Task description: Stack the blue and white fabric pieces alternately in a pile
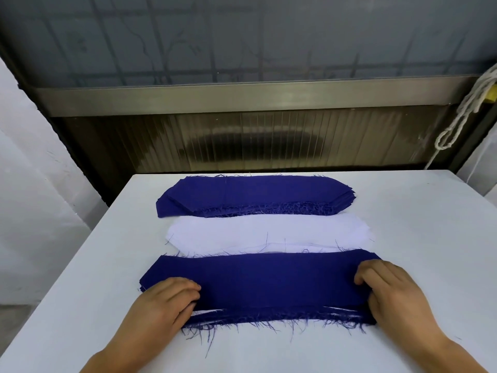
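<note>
Three groups of long fabric pieces lie across the white table (419,238). At the far edge is a stack of blue pieces (250,195). Behind the near pile lies a stack of white pieces (269,234). Nearest me is the mixed pile (263,284), blue on top, with white edges and frayed blue threads showing along its front. My left hand (164,305) rests on the pile's left end with curled fingers on the top blue piece. My right hand (390,289) holds the right end, thumb at the front edge, fingers curled on top.
A dark wall panel with a metal rail (242,99) runs behind the table. A white rope (462,114) hangs at the upper right. White walls flank the table on both sides.
</note>
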